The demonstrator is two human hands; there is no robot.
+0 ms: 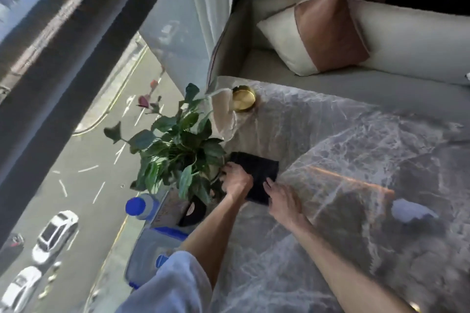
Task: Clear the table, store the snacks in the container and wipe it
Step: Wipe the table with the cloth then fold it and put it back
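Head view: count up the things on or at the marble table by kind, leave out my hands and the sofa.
Dark cloth: 1
Gold dish: 1
Potted plant: 1
Blue-capped bottle: 1
Clear container with blue trim: 1
Black item by the plant, kind unclear: 1
Total: 6 that can be told apart

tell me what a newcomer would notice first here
The left hand and right hand both lie on a dark cloth near the left edge of the grey marble table. Beside them a leafy potted plant stands against the window, with cars far below. A gold dish sits at the table's far corner.
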